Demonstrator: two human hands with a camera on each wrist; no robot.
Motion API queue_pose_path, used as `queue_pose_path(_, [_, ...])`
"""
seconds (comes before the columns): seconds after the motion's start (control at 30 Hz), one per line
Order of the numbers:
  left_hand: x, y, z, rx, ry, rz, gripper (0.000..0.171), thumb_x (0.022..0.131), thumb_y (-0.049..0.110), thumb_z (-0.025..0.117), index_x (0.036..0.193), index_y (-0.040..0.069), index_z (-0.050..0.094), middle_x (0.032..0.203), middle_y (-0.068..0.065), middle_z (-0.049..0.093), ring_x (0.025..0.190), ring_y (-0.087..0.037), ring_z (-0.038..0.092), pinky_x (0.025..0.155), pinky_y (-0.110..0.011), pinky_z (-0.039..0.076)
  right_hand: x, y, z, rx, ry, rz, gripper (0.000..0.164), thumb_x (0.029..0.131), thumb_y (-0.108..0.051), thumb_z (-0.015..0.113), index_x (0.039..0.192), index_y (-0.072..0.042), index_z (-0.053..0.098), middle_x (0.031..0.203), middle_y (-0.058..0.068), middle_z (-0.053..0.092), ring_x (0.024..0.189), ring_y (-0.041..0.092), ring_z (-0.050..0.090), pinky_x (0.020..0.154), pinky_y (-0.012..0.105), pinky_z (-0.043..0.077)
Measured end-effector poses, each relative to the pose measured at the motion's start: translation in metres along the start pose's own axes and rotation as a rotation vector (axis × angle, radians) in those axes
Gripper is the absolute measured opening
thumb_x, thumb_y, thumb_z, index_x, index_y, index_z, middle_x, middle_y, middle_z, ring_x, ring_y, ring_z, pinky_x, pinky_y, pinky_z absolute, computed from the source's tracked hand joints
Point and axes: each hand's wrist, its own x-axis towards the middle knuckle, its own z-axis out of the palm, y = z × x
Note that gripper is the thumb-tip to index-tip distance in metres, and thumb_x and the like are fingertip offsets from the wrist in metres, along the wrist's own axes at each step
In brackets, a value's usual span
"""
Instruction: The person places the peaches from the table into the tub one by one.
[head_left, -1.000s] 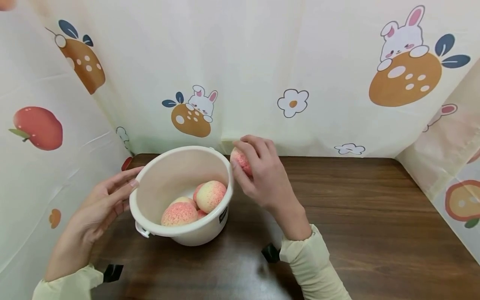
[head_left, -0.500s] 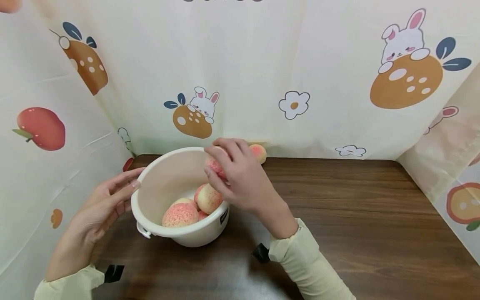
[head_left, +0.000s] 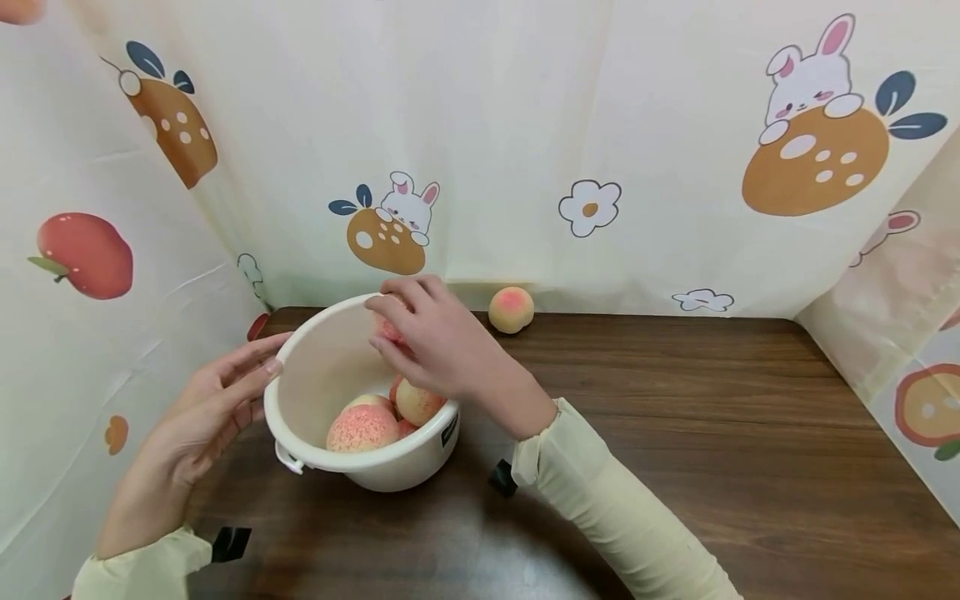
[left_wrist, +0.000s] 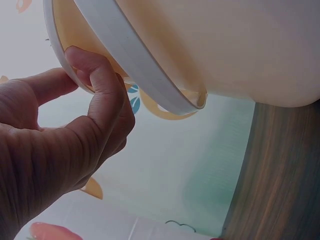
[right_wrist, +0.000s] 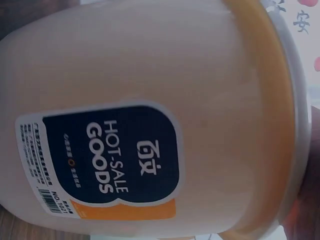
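Note:
A white plastic bucket (head_left: pixel 315 358) stands on the wooden table with several pink-and-cream peaches (head_left: pixel 363 429) inside. My left hand (head_left: pixel 198 417) holds the bucket's left side, thumb on the rim. In the left wrist view, the left hand's (left_wrist: pixel 95 115) thumb and fingers pinch a thin white edge of the bucket (left_wrist: pixel 260 45). Over the far right part of the opening, my right hand (head_left: pixel 442 342) grips another peach (head_left: pixel 392 327), partly covered by the fingers. The right wrist view is filled by the bucket's labelled side (right_wrist: pixel 215 125), and the held peach is hidden there.
One peach (head_left: pixel 512 310) rests at the table's back edge, right of the bucket. A printed curtain (head_left: pixel 495 125) rises behind and along both sides. The brown table (head_left: pixel 675 417) extends to the right. Something red (head_left: pixel 257 326) shows at the back left corner.
My right hand has carried its peach leftward, from beside the bucket's right rim to above the opening. This uncovers the peach at the back. The left hand keeps its hold.

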Motion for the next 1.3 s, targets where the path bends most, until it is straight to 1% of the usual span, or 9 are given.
queue_pose_path(0.17, [0.001, 0.0, 0.0, 0.01, -0.005, 0.002, 0.035, 0.109, 0.009, 0.051, 0.142, 0.021, 0.057, 0.125, 0.006, 0.069, 0.094, -0.013, 0.076, 0.08, -0.03, 0.065, 0.009, 0.003, 0.003, 0.027, -0.137, -0.03, 0.034, 0.106, -0.03, 0.058, 0.135, -0.013, 0.065, 0.135, 0.005, 0.061, 0.126, 0.026, 0.053, 0.113, 0.034, 0.043])
queue_pose_path(0.37, [0.001, -0.001, -0.001, 0.011, -0.005, -0.003, 0.035, 0.109, 0.009, 0.051, 0.142, 0.021, 0.056, 0.125, 0.005, 0.068, 0.094, -0.014, 0.076, 0.08, -0.03, 0.065, 0.017, 0.004, 0.009, 0.018, -0.271, -0.063, 0.031, 0.105, -0.025, 0.06, 0.134, -0.014, 0.064, 0.133, 0.004, 0.063, 0.124, 0.026, 0.053, 0.109, 0.033, 0.046])
queue_pose_path(0.47, [0.001, -0.001, -0.001, 0.011, -0.006, -0.001, 0.035, 0.109, 0.009, 0.051, 0.142, 0.021, 0.057, 0.125, 0.005, 0.069, 0.095, -0.013, 0.076, 0.08, -0.03, 0.065, 0.022, 0.005, 0.011, 0.025, -0.337, -0.073, 0.03, 0.104, -0.026, 0.064, 0.132, -0.014, 0.064, 0.131, 0.002, 0.062, 0.122, 0.026, 0.053, 0.106, 0.033, 0.047])
queue_pose_path(0.57, [0.001, -0.002, -0.001, 0.011, -0.01, 0.006, 0.035, 0.109, 0.009, 0.051, 0.142, 0.021, 0.057, 0.125, 0.005, 0.068, 0.096, -0.013, 0.076, 0.08, -0.03, 0.065, 0.026, 0.005, 0.013, 0.023, -0.404, -0.101, 0.034, 0.103, -0.031, 0.067, 0.132, -0.014, 0.065, 0.132, 0.002, 0.062, 0.121, 0.026, 0.053, 0.105, 0.033, 0.047])
queue_pose_path(0.67, [0.001, -0.002, -0.001, 0.015, -0.012, 0.012, 0.035, 0.109, 0.009, 0.051, 0.142, 0.021, 0.057, 0.125, 0.005, 0.068, 0.096, -0.013, 0.075, 0.079, -0.03, 0.065, 0.029, 0.005, 0.014, -0.016, -0.452, -0.138, 0.037, 0.102, -0.035, 0.069, 0.132, -0.014, 0.066, 0.132, 0.002, 0.062, 0.12, 0.026, 0.055, 0.107, 0.033, 0.047])
queue_pose_path(0.83, [0.001, -0.002, -0.002, 0.009, -0.015, 0.015, 0.036, 0.109, 0.008, 0.05, 0.143, 0.021, 0.056, 0.127, 0.005, 0.067, 0.095, -0.013, 0.075, 0.079, -0.029, 0.065, 0.029, 0.003, 0.019, -0.084, -0.503, -0.172, 0.033, 0.1, -0.034, 0.071, 0.128, -0.016, 0.069, 0.125, -0.001, 0.066, 0.117, 0.023, 0.057, 0.107, 0.031, 0.047])
queue_pose_path(1.0, [0.0, -0.002, -0.001, -0.001, -0.015, 0.014, 0.037, 0.109, 0.008, 0.05, 0.143, 0.021, 0.057, 0.127, 0.006, 0.068, 0.095, -0.013, 0.075, 0.079, -0.029, 0.065, 0.03, 0.002, 0.021, -0.115, -0.539, -0.184, 0.032, 0.101, -0.033, 0.071, 0.129, -0.017, 0.07, 0.124, -0.002, 0.068, 0.117, 0.021, 0.057, 0.106, 0.03, 0.045])
queue_pose_path(1.13, [0.0, -0.002, -0.001, -0.001, -0.013, 0.014, 0.037, 0.109, 0.008, 0.05, 0.144, 0.021, 0.057, 0.128, 0.006, 0.068, 0.096, -0.012, 0.075, 0.08, -0.029, 0.065, 0.03, 0.002, 0.022, -0.115, -0.521, -0.176, 0.025, 0.1, -0.033, 0.072, 0.121, -0.02, 0.072, 0.119, -0.001, 0.065, 0.114, 0.021, 0.055, 0.104, 0.029, 0.045])
queue_pose_path(1.3, [0.0, -0.001, 0.0, 0.007, -0.007, 0.011, 0.036, 0.109, 0.008, 0.051, 0.143, 0.02, 0.056, 0.127, 0.006, 0.068, 0.095, -0.013, 0.075, 0.079, -0.029, 0.065, 0.028, 0.001, 0.021, -0.148, -0.48, -0.142, 0.015, 0.1, -0.034, 0.071, 0.112, -0.026, 0.074, 0.116, -0.001, 0.059, 0.112, 0.021, 0.049, 0.088, 0.03, 0.049])
